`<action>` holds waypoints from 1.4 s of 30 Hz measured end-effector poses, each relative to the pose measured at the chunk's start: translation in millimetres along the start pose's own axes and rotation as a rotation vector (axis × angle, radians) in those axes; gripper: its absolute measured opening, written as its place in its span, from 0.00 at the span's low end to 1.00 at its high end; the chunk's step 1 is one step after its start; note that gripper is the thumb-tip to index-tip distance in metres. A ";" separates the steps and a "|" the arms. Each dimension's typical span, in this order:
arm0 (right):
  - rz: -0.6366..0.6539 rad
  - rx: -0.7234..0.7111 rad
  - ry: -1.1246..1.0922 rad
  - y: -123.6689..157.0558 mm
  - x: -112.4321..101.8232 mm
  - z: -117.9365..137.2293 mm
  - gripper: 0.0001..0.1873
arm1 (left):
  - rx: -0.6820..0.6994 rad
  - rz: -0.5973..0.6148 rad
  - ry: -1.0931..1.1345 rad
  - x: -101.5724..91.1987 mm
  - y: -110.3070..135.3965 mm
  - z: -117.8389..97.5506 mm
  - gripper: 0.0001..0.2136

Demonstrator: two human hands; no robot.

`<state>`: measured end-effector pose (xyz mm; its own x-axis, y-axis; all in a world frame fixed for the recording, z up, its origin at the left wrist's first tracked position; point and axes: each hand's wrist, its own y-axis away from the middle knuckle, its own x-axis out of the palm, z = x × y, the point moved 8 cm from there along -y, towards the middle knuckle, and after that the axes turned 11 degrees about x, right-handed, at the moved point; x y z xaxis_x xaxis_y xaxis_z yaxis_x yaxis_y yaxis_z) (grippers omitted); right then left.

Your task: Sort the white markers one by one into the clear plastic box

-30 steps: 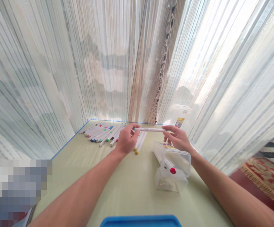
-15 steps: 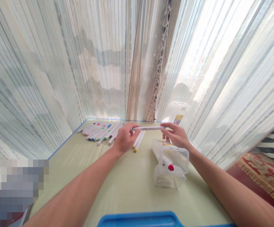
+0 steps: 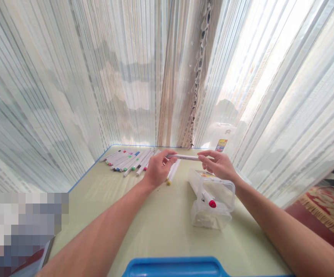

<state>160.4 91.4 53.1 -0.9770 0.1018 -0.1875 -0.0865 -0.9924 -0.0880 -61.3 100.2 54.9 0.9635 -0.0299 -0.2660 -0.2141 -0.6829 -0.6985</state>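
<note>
A white marker (image 3: 186, 157) is held level above the table between my two hands. My left hand (image 3: 158, 167) is closed on its left end, and my right hand (image 3: 218, 164) pinches the right end between thumb and fingers. Below my right hand lies a clear plastic box (image 3: 212, 219) with its lid open towards me. Inside it rests a marker with a red cap (image 3: 212, 204). Under my left hand are white markers with yellow ends (image 3: 169, 181), partly covered by it. Farther left, several white markers with coloured ends (image 3: 128, 161) lie in a loose row.
A second clear container with a yellow and blue label (image 3: 221, 145) stands at the back right. The blue rim of a tray (image 3: 174, 265) shows at the near edge of the green table (image 3: 155, 223). String curtains (image 3: 132, 69) hang behind; a fringed patterned cloth (image 3: 328, 215) is at right.
The whole view has shifted slightly, so things sit a little farther right. My right fingers have closed farther over the marker's right end. Both hands still hold the marker.
</note>
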 end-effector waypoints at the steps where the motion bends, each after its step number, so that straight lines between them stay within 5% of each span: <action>1: -0.008 -0.008 0.022 0.9 -0.2 2.0 0.29 | -0.013 -0.003 0.023 0.4 0.3 0.6 0.09; 15: 0.001 -0.112 -0.011 4.7 1.3 7.3 0.26 | -0.137 -0.011 0.144 5.9 0.8 4.2 0.13; 42: 0.116 0.039 -0.245 4.9 5.7 5.4 0.25 | -0.335 -0.175 0.501 7.8 2.8 11.0 0.15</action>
<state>153.3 86.8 56.9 -0.9984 -0.0275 0.0484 0.0255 -0.9988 -0.0413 -56.1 106.1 43.6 0.9554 -0.1799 0.2343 -0.0623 -0.8980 -0.4355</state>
